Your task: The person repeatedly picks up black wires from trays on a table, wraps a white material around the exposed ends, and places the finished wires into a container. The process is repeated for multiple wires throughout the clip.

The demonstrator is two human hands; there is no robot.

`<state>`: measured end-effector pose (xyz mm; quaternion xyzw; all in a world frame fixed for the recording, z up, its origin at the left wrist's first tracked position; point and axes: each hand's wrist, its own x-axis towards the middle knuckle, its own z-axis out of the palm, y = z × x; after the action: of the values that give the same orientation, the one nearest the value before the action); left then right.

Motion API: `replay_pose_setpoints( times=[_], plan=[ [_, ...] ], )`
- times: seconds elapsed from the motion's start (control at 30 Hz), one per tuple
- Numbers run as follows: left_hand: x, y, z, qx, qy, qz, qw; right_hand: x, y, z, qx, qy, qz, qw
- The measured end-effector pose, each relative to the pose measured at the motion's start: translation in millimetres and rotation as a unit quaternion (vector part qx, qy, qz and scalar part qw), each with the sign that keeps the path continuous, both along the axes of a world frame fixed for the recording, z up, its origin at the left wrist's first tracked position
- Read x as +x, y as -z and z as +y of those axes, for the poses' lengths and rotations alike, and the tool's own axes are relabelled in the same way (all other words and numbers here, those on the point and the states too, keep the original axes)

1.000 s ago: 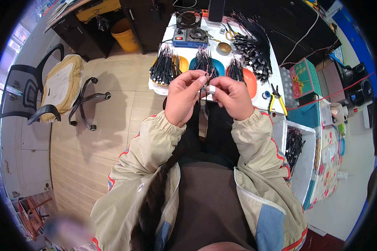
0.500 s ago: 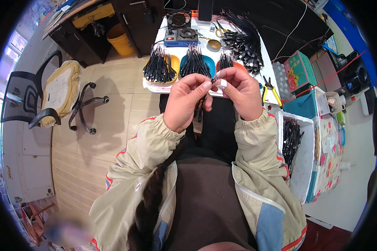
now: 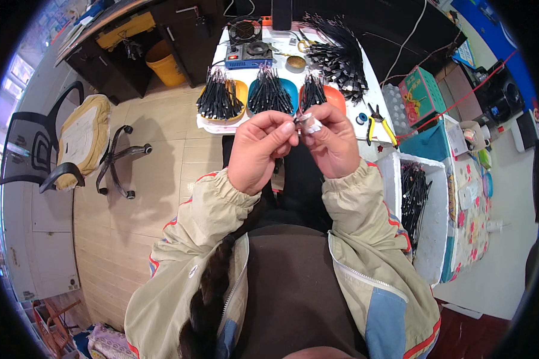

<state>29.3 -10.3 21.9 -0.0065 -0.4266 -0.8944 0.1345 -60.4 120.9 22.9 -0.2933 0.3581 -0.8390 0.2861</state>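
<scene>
My left hand (image 3: 259, 146) pinches a thin black cable (image 3: 296, 121) between thumb and forefinger. Fingertip to fingertip with it, my right hand (image 3: 334, 142) is closed at the fine wire end of the same cable. A white wrap (image 3: 312, 126) shows on or between the right fingers; I cannot tell which. Both hands are raised above my lap, just before the table's front edge. Beyond them, short black cables stand bunched in a yellow tray (image 3: 244, 91), a teal tray (image 3: 294, 91) and an orange-red tray (image 3: 336, 100).
On the white table (image 3: 374, 90) are a blue-fronted soldering unit (image 3: 249, 63), a round tin (image 3: 295, 62), a heap of black cables (image 3: 341, 69), yellow-handled pliers (image 3: 379, 127) and a wire spool (image 3: 361, 118). A white foam box (image 3: 439, 206) with cables stands right. An office chair (image 3: 84, 137) is left.
My right fingertips have come closer to the left ones, and their grip has shifted around the wire end. The whole view has moved slightly.
</scene>
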Motion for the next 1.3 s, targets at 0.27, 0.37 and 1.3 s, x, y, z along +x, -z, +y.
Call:
replay_pose_setpoints(
  times=[0.27,0.37,1.3],
  plan=[
    [2,0,-9,0.067,0.081,-0.020,0.994,-2,-5,6,0.060,0.017,0.060,0.996],
    [1,2,-9,0.058,0.077,-0.021,0.995,-5,-5,7,0.075,0.046,0.091,0.992],
    [-6,28,-13,-0.266,-0.027,0.028,0.963,-33,21,-4,0.114,-0.183,-0.112,0.970]
  ],
)
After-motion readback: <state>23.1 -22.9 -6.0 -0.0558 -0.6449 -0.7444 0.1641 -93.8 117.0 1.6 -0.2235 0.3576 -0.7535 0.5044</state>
